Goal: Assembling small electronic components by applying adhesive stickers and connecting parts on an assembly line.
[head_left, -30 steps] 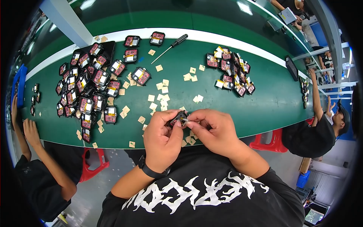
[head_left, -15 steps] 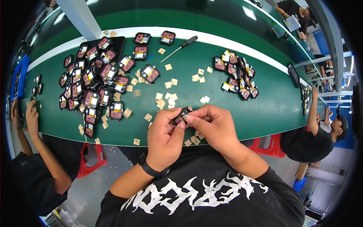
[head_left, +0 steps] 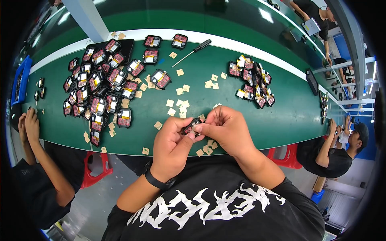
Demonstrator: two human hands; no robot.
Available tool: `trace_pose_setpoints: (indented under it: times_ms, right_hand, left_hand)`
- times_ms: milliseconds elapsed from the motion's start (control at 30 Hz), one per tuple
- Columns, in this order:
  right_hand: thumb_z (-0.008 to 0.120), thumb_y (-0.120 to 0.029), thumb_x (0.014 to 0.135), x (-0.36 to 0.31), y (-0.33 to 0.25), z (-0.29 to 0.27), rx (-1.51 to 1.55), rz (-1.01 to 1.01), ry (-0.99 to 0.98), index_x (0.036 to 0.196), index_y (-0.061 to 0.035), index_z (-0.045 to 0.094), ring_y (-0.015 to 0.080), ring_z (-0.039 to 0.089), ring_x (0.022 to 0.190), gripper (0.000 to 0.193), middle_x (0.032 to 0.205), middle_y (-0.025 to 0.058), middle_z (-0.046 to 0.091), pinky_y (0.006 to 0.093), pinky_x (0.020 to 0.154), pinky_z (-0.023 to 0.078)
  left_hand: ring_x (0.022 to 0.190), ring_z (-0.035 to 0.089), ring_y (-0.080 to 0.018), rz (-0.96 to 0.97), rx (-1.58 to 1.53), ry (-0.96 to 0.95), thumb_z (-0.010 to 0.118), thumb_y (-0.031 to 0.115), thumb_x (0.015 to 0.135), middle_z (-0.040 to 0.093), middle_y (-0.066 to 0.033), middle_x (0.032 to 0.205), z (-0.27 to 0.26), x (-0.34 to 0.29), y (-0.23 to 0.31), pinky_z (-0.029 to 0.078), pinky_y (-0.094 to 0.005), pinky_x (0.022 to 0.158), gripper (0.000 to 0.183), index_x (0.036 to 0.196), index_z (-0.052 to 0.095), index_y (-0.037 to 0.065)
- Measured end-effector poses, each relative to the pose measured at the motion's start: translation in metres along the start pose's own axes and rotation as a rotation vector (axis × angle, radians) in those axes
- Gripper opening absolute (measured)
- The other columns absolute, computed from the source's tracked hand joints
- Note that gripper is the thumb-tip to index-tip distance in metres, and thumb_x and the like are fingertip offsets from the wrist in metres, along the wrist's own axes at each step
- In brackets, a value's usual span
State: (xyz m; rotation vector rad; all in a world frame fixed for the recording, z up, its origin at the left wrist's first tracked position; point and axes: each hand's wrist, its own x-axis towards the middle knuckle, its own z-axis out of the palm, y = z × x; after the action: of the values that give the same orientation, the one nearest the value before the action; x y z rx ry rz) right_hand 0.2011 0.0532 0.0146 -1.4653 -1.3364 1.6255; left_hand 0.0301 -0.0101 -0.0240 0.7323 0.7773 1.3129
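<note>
My left hand (head_left: pixel 173 140) is closed round a small black-cased circuit board unit (head_left: pixel 189 127), holding it tilted above the table's near edge. From the other side, the thumb and fingertips of my right hand (head_left: pixel 226 130) press together at the unit's upper face. A thin metal tool (head_left: pixel 219 114), perhaps tweezers, shows between my right fingers. Fingers cover most of the unit, and what the right fingertips pinch on it is hidden. Small pale paper squares (head_left: pixel 171 112) lie scattered just beyond my hands, with several more under my right wrist.
A big pile of similar units (head_left: pixel 96 82) stands left on the green table (head_left: pixel 209 96); a smaller pile (head_left: pixel 248 76) lies right. A screwdriver (head_left: pixel 192 53) rests near the far edge. Co-workers' hands (head_left: pixel 30 124) are at the far left; another person (head_left: pixel 341 148) sits right.
My right fingers have shifted on the unit, and the thin tool now shows between them. Two blurred pale squares beside the left pile are gone. The person at right has lowered an arm.
</note>
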Motion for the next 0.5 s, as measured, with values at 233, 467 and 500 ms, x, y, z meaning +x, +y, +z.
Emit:
trace_pose_setpoints:
  times_ms: [233,467,500]
  right_hand:
    - [0.082,-0.014,0.092,0.001,-0.001,-0.012,-0.059,-0.030,-0.058,0.090,-0.0019,0.067,0.0005,0.050,0.064,0.020,0.072,-0.0043,0.061,0.0197,0.054,0.039]
    - [0.075,-0.013,0.097,-0.017,-0.004,-0.036,-0.005,0.036,-0.027,0.096,-0.0021,0.068,-0.0007,0.049,0.066,0.013,0.078,-0.0067,0.062,0.0181,0.057,0.037]
    - [0.075,-0.013,0.098,-0.020,-0.003,-0.040,-0.011,0.049,-0.021,0.097,-0.0021,0.069,-0.0009,0.049,0.067,0.013,0.079,-0.0070,0.062,0.0178,0.057,0.037]
  left_hand:
    - [0.116,0.065,-0.0205,-0.043,-0.052,0.101,0.052,-0.009,0.102,0.060,-0.0164,0.126,0.011,0.007,0.006,0.059,-0.0392,0.102,0.030,0.132,0.049,-0.005]
    - [0.104,0.071,-0.0217,-0.027,-0.053,0.136,0.058,-0.007,0.100,0.065,-0.0138,0.117,0.015,0.012,0.004,0.063,-0.0358,0.092,0.024,0.123,0.054,-0.001]
    - [0.101,0.072,-0.0220,-0.019,-0.038,0.130,0.060,-0.008,0.100,0.065,-0.0141,0.114,0.014,0.012,0.002,0.064,-0.0357,0.091,0.023,0.121,0.054,-0.002]
